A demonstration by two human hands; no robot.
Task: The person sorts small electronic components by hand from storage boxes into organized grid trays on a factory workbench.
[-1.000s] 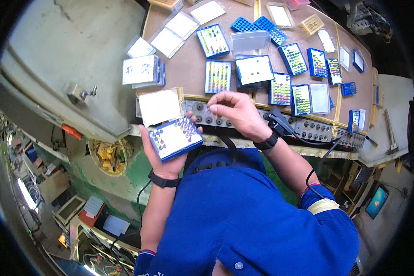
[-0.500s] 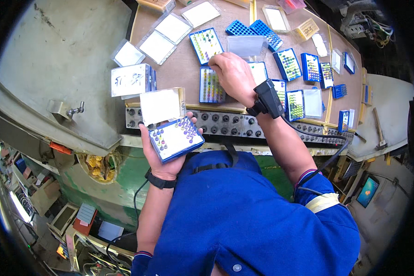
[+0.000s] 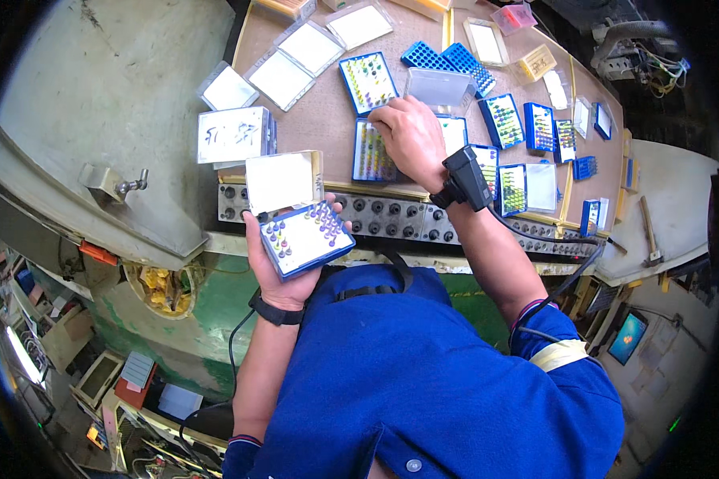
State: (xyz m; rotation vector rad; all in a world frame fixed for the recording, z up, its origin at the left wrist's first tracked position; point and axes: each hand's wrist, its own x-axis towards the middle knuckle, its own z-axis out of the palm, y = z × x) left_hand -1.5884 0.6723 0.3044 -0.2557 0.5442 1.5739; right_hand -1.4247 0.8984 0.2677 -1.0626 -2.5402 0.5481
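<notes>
My left hand [image 3: 281, 289] holds a blue box [image 3: 307, 239] with its clear lid [image 3: 283, 181] raised. Small drill bits with coloured collars, mostly purple, stand in two groups on its white insert, with bare white between them. Over the table, my right hand [image 3: 414, 142] has its fingers bent together at the upper edge of another blue box [image 3: 369, 152], filled with rows of bits in several colours. The fingertips are partly hidden, and I cannot make out what is between them. Just beyond them lies a blue box with yellow and green bits [image 3: 368, 82].
More blue bit boxes [image 3: 502, 121] lie to the right, near blue perforated racks [image 3: 469, 68]. White-faced clear cases [image 3: 281, 78] and a stack of cases [image 3: 236, 136] lie left. A metal strip of round holders [image 3: 387, 209] edges the table. A hammer [image 3: 652, 231] lies far right.
The view has shifted slightly. My right hand has moved a little within the same area, its fingers still bent at the box edge. My left hand keeps the open box in place.
</notes>
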